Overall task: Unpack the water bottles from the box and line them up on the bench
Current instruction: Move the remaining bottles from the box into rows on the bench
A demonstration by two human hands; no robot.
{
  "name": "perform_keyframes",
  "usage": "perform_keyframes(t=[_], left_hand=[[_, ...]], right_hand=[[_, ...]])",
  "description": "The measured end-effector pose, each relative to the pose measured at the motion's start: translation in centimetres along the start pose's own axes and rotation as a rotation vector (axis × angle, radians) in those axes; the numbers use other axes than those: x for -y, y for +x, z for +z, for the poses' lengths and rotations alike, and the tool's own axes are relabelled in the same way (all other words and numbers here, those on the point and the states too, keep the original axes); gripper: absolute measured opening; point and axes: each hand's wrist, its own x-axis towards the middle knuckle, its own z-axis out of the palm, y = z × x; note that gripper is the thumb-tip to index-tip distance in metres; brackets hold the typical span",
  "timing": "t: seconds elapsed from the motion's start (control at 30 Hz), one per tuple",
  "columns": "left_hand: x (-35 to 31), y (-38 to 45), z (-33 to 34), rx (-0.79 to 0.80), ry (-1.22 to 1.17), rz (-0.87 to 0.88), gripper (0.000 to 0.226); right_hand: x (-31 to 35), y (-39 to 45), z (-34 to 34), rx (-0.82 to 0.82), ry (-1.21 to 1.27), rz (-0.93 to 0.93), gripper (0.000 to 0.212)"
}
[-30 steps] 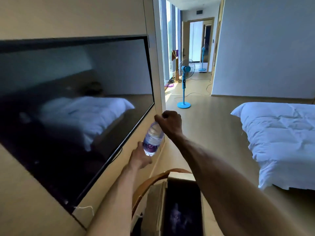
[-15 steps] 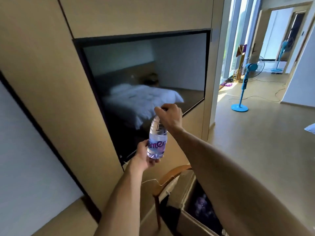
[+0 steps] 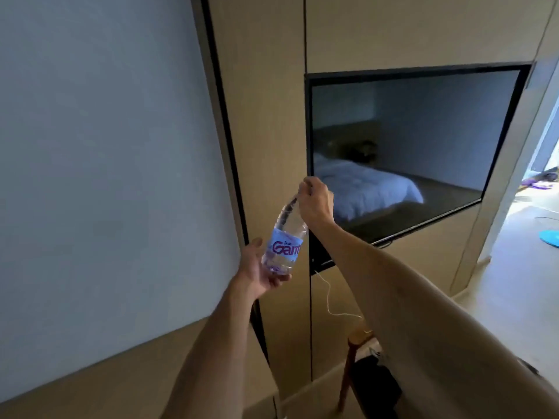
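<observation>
I count one water bottle point(image 3: 284, 240), near centre frame. Hands: two, the left hand point(image 3: 257, 270) at 7 o'clock of the bottle, the right hand point(image 3: 316, 202) at 1 o'clock. One wall-mounted television point(image 3: 408, 152) at 2 o'clock. One white cable point(image 3: 329, 300) at 5 o'clock.

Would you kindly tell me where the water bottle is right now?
In the head view the water bottle is mid-frame, tilted, held between the left hand at its base and the right hand at its cap, left of the television.

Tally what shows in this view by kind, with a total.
Water bottle, held by left hand and right hand: 1
Wall television: 1
Wooden chair: 1
White cable: 1
Total: 4
</observation>
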Motion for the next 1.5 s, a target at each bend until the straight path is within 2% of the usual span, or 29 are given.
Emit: perform_keyframes(t=[0.1, 0.3, 0.43, 0.57, 0.67, 0.87, 1.0, 1.1, 1.2, 1.3, 1.37, 1.5], left_hand=[[-1.4, -3.4, -4.5, 0.032, -0.024, -0.023, 0.059], [-3.4, -10.1, -16.4, -0.096, -0.07, 0.023, 0.057], [-4.1, -14.4, -24.5, -0.247, -0.113, 0.11, 0.06], [-3.7, -18.5, -31.5, -0.4, -0.202, 0.186, 0.055], [-3.2, -21.3, -36.0, -0.439, -0.276, 0.232, 0.056], [-2.2, -25.9, -44.9, -0.409, -0.495, 0.185, 0.091], [-3.3, -27.3, -48.8, -0.458, -0.431, 0.138, 0.072], [-4.2, -28.1, -51.6, -0.564, -0.389, 0.172, 0.07], [-5.0, -29.1, -54.7, -0.689, -0.406, 0.252, 0.065], [-5.4, -29.6, -56.9, -0.878, -0.409, 0.324, 0.052], [-5.2, -30.0, -58.7, -0.977, -0.437, 0.384, 0.045], [-4.0, -31.9, -61.8, -0.957, -0.411, 0.397, 0.06]], right_hand=[[3.6, -3.4, 6.0, 0.056, 0.032, -0.061, 0.028], [10.9, -10.5, 17.5, 0.128, 0.152, -0.019, 0.024], [14.9, -15.8, 24.6, 0.23, 0.266, -0.02, 0.043], [18.7, -21.1, 30.9, 0.325, 0.336, -0.087, 0.02], [21.1, -24.7, 35.1, 0.406, 0.381, -0.111, 0.022], [24.0, -29.6, 42.7, 0.525, 0.421, -0.166, 0.027], [25.2, -31.5, 47.3, 0.652, 0.437, -0.175, 0.029], [26.7, -32.3, 51.0, 0.72, 0.461, -0.149, 0.028], [28.4, -33.5, 54.2, 0.763, 0.455, -0.197, 0.019], [29.7, -34.6, 57.1, 0.82, 0.441, -0.25, 0.01], [30.3, -35.3, 58.8, 0.863, 0.403, -0.262, 0.016], [31.1, -37.3, 62.1, 0.953, 0.315, -0.284, 0.019]])
